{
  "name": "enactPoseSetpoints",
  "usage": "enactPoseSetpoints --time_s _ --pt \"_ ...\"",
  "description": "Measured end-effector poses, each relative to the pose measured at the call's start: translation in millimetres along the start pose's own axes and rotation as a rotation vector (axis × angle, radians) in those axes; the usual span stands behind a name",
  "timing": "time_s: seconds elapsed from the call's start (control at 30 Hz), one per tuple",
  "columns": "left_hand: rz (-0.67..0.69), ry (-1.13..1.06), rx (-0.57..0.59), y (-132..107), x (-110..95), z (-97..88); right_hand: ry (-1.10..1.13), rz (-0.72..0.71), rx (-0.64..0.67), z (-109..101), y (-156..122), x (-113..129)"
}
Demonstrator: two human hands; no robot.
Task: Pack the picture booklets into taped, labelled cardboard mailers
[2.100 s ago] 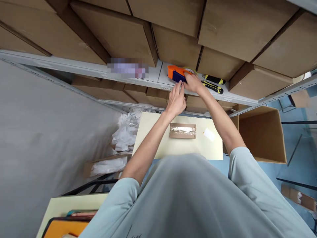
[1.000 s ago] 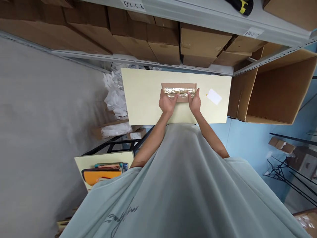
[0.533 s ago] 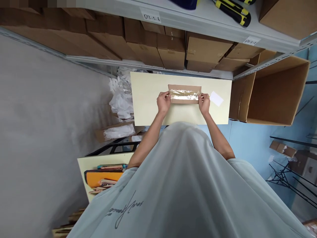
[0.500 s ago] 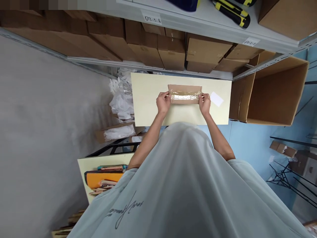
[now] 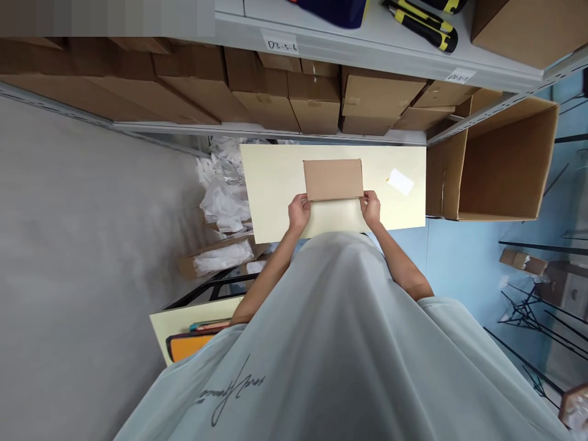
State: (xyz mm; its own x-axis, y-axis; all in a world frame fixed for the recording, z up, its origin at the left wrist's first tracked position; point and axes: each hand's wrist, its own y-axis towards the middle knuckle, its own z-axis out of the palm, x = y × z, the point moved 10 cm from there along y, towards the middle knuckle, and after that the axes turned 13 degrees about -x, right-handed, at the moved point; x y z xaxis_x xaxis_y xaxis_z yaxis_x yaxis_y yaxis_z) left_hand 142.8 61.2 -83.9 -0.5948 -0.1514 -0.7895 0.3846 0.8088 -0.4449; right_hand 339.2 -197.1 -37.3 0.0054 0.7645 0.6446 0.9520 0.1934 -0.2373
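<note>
A flat brown cardboard box (image 5: 333, 179) is over the pale yellow tabletop (image 5: 271, 184), its plain face toward me. My left hand (image 5: 299, 212) pinches its near left corner. At the near right corner, my right hand (image 5: 370, 209) grips it the same way, fingers closed on the edge. To the right of the box lies a small white label (image 5: 400, 182) on the table. The underside of the box is hidden.
Shelving with cardboard boxes (image 5: 381, 95) runs behind the table; a yellow-black utility knife (image 5: 425, 26) lies on the upper shelf. A large open carton (image 5: 505, 165) stands at the right. White plastic bags (image 5: 227, 196) are heaped at the left.
The box has turned over: its shiny taped face was up, and a plain brown face shows now. Both hands have shifted to its near corners.
</note>
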Motion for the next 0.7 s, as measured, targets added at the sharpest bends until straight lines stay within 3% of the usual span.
enactPoseSetpoints --time_s 0.13,0.27,0.37,0.47,0.57,0.63,0.7 --pt "-0.029 -0.027 0.043 -2.4 17.8 -1.8 0.093 0.113 0.006 8.0 -6.5 -19.0" --pt "-0.026 -0.048 0.078 -5.4 23.3 3.7 0.127 0.159 0.052 14.6 -14.4 -25.9" --pt "0.0 -0.051 0.093 -3.5 20.5 6.1 0.108 0.14 0.108 21.3 -25.7 -21.3" --pt "0.021 -0.029 0.07 3.2 11.5 -5.3 0.011 0.057 0.132 17.1 -29.4 -2.4" --pt "0.056 -0.019 -0.016 17.2 -12.5 -30.2 -0.131 -0.139 -0.073 -23.0 0.4 51.7" --pt "0.115 -0.057 -0.095 29.7 -45.3 -46.5 -0.159 -0.364 -0.26 -62.0 32.8 121.1" --pt "0.237 -0.123 -0.156 39.2 -97.4 -57.8 -0.168 -0.623 -0.394 -97.2 64.2 209.9"
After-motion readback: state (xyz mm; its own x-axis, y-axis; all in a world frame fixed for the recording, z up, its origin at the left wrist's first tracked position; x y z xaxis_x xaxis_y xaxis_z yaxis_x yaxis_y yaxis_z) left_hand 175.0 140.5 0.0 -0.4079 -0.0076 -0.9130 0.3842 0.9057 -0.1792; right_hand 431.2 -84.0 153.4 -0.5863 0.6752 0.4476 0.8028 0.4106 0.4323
